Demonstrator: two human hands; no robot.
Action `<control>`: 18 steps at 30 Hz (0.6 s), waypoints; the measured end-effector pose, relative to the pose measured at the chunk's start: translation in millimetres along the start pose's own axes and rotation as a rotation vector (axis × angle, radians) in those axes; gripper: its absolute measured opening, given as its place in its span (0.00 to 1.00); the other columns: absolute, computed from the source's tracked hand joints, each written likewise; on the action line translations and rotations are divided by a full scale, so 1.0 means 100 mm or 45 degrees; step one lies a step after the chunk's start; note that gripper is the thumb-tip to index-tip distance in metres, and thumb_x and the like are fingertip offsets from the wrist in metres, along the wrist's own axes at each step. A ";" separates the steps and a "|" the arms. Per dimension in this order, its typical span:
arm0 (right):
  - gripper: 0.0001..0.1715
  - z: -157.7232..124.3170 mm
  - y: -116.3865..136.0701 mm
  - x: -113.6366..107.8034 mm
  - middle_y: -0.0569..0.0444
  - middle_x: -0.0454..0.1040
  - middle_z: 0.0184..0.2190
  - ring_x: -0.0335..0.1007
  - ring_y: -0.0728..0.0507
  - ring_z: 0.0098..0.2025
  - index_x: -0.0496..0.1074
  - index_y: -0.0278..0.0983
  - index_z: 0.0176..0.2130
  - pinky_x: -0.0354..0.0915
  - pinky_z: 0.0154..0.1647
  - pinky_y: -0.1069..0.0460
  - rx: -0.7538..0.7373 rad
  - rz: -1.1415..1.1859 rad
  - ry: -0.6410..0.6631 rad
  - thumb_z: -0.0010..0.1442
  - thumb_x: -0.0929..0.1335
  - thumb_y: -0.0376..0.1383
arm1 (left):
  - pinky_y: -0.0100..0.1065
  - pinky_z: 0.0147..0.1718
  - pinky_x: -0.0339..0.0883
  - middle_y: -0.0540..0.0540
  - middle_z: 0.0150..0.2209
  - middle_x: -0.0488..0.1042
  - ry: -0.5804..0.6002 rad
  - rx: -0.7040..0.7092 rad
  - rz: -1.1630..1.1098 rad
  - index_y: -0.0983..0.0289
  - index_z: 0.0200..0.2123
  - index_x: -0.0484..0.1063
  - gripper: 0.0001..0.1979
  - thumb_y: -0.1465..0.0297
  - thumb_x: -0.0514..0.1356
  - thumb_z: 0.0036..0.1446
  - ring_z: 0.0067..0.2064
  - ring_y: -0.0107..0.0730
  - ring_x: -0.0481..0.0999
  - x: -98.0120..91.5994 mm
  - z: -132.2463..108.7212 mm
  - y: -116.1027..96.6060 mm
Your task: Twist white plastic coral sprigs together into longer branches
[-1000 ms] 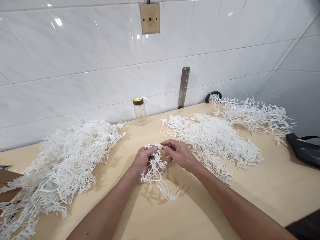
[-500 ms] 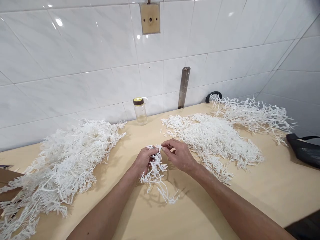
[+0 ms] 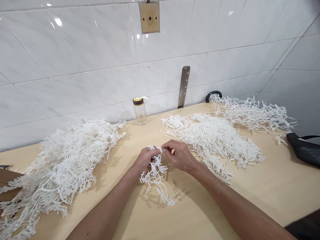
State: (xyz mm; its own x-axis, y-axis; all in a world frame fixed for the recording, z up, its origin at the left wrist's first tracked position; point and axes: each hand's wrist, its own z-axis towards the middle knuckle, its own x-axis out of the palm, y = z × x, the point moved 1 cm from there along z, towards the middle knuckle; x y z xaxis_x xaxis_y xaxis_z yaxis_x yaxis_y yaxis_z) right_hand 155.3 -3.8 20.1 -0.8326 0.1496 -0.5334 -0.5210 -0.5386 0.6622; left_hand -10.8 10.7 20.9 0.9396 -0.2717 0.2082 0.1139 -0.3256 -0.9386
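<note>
Sprig bunch [image 3: 157, 168] — white, many-forked, plastic-looking — is between the two hands, over the worktop [image 3: 282, 176]. Left hand [image 3: 145, 159] is closed round its upper part, thumb on top; fingers underneath mostly hidden. Right hand [image 3: 178, 154] appears to pinch the end just beside the left thumb, thumb to forefinger; exact contact too small to read.

Handling, my guess: very light, springy, stems flex easily, thin tips could snag or snap. Slipping unlikely with all those forks. Best hold looks to be the gathered end at the left thumb — loose tips would just bend away.

Long axis runs from the left thumb back toward the person, leaning right. Gathered end points away; forked tips splay out on the near side of both hands. Can't tell if they touch the worktop. White pile [image 3: 220, 140] lies just beyond the right hand.
</note>
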 end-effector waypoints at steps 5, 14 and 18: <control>0.08 0.02 0.04 -0.04 0.54 0.76 0.27 0.70 0.46 0.28 0.75 0.38 0.31 0.65 0.30 0.52 0.115 -0.004 0.023 0.55 0.65 0.30 | 0.28 0.16 0.54 0.44 0.17 0.55 0.004 0.019 0.059 0.62 0.21 0.61 0.10 0.68 0.63 0.43 0.18 0.23 0.56 0.01 -0.01 -0.01; 0.08 0.02 0.02 0.01 0.55 0.73 0.25 0.66 0.48 0.26 0.71 0.36 0.28 0.61 0.31 0.53 0.063 -0.260 -0.035 0.53 0.64 0.27 | 0.26 0.18 0.51 0.44 0.17 0.56 0.085 -0.034 0.103 0.63 0.21 0.62 0.13 0.66 0.65 0.43 0.19 0.22 0.57 0.01 -0.04 -0.04; 0.07 0.04 -0.14 -0.06 0.54 0.71 0.24 0.65 0.47 0.25 0.68 0.37 0.27 0.60 0.30 0.53 0.138 -0.403 -0.218 0.54 0.63 0.29 | 0.26 0.19 0.51 0.45 0.17 0.58 0.167 0.024 0.171 0.64 0.22 0.64 0.14 0.64 0.66 0.44 0.19 0.21 0.56 0.03 -0.06 -0.01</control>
State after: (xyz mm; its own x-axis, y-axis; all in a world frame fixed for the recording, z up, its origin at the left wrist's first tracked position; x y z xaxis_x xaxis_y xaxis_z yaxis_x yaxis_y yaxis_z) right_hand 167.2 5.8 16.1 -0.6416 0.4360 -0.6311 -0.7670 -0.3542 0.5351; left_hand -10.2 4.5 23.9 0.8966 -0.4281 0.1135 -0.0029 -0.2619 -0.9651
